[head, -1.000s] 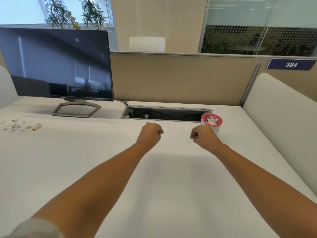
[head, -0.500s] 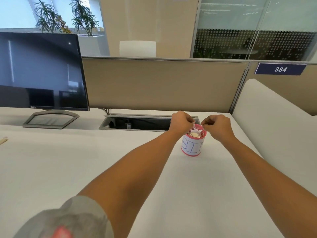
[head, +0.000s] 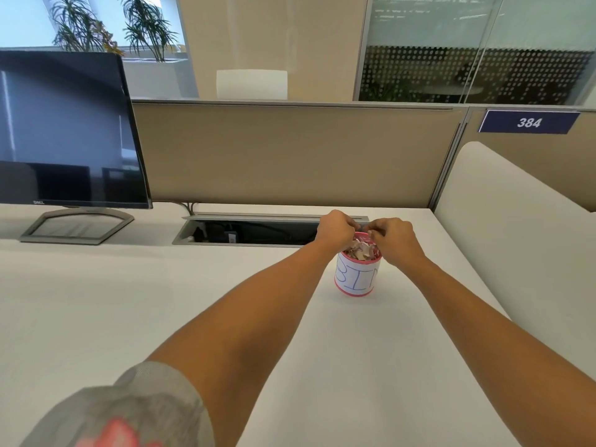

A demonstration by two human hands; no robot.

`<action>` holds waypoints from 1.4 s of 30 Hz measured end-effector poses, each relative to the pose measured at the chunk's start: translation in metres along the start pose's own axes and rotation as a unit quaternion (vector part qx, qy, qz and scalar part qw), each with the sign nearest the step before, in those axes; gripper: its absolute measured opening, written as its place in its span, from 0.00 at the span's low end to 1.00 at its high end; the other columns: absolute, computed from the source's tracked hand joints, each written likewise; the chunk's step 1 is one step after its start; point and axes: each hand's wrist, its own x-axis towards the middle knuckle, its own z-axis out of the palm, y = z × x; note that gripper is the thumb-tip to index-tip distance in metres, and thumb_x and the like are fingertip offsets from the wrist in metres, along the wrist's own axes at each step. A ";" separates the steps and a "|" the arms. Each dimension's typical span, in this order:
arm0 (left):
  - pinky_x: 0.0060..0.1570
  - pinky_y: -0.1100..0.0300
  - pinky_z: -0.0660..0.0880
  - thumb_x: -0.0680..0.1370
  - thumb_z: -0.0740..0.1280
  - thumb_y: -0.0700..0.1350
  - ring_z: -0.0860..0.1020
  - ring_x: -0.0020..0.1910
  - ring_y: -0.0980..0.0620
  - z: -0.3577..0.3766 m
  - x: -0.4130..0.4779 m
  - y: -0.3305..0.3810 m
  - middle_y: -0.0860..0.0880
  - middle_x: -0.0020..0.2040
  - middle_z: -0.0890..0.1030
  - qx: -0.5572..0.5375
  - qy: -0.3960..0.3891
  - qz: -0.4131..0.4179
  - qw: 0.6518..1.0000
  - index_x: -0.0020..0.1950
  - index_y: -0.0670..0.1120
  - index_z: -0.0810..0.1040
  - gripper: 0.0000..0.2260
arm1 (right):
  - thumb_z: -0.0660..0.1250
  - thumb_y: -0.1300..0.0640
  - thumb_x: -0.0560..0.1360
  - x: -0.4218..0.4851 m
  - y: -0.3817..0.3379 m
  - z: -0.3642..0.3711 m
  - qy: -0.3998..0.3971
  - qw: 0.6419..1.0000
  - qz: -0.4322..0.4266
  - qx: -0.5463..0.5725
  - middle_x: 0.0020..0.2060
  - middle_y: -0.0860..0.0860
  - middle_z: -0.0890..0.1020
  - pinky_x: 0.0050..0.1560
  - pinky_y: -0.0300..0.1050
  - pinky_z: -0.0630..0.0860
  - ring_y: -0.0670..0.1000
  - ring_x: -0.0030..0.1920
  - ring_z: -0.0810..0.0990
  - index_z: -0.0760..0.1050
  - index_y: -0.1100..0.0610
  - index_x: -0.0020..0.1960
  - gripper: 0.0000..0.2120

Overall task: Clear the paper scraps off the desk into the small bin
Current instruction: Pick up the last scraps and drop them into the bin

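Two changes: both hands, fists in the air short of the bin a second ago, are now bunched over its mouth, and the view has swung right.
Monitor point(head: 64, 130): far left of the bin, dark.
Desk point(head: 129, 301): left of the bin no scraps show; the loose pile seen a second ago lies out of frame that way.
Left hand point(head: 337, 232): over the bin's left rim, fingers curled tight, tips down; I cannot tell if paper remains inside.
Bin point(head: 356, 279): upright on the desk, filled to its rim with paper scraps point(head: 361, 251).
Right hand point(head: 395, 241): over the bin's right rim, thumb and fingertips pressed together; contents hidden.
Meaning: probably a drop in progress, with another trip leftward likely needed.
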 end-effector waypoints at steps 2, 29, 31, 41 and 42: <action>0.62 0.50 0.75 0.77 0.62 0.35 0.77 0.59 0.41 0.000 0.000 0.000 0.38 0.60 0.78 -0.002 -0.007 -0.002 1.000 0.60 0.38 0.78 0.13 | 0.57 0.64 0.79 -0.001 -0.001 -0.001 0.006 1.000 0.001 -0.005 0.57 0.60 0.80 0.60 0.49 0.74 0.59 0.56 0.78 0.77 0.62 0.60 0.14; 0.60 0.52 0.76 0.78 0.63 0.38 0.79 0.55 0.45 -0.055 -0.116 -0.117 0.42 0.57 0.81 -0.059 0.041 -0.037 0.997 0.57 0.41 0.80 0.10 | 0.62 0.62 0.77 -0.114 -0.072 0.064 -0.084 0.992 -0.035 -0.089 0.55 0.56 0.81 0.58 0.40 0.74 0.54 0.53 0.79 0.77 0.60 0.57 0.11; 0.60 0.52 0.76 0.78 0.62 0.37 0.79 0.55 0.45 -0.077 -0.132 -0.146 0.42 0.57 0.81 -0.056 0.055 -0.056 0.995 0.56 0.41 0.80 0.10 | 0.62 0.62 0.77 -0.128 -0.087 0.083 -0.116 0.985 -0.057 -0.110 0.54 0.55 0.82 0.56 0.38 0.74 0.52 0.52 0.79 0.78 0.58 0.57 0.10; 0.52 0.55 0.78 0.74 0.61 0.34 0.80 0.52 0.44 -0.213 -0.208 -0.277 0.41 0.51 0.83 -0.071 0.137 -0.139 0.978 0.50 0.41 0.82 0.11 | 0.58 0.63 0.74 -0.178 -0.184 0.175 -0.179 0.955 -0.176 -0.155 0.50 0.50 0.82 0.47 0.41 0.72 0.52 0.49 0.80 0.78 0.55 0.51 0.12; 0.52 0.55 0.78 0.74 0.61 0.34 0.81 0.52 0.43 -0.227 -0.214 -0.289 0.41 0.51 0.83 -0.072 0.145 -0.145 0.976 0.50 0.41 0.82 0.11 | 0.58 0.63 0.74 -0.181 -0.196 0.184 -0.183 0.954 -0.184 -0.152 0.50 0.50 0.82 0.46 0.41 0.71 0.52 0.50 0.79 0.78 0.55 0.51 0.12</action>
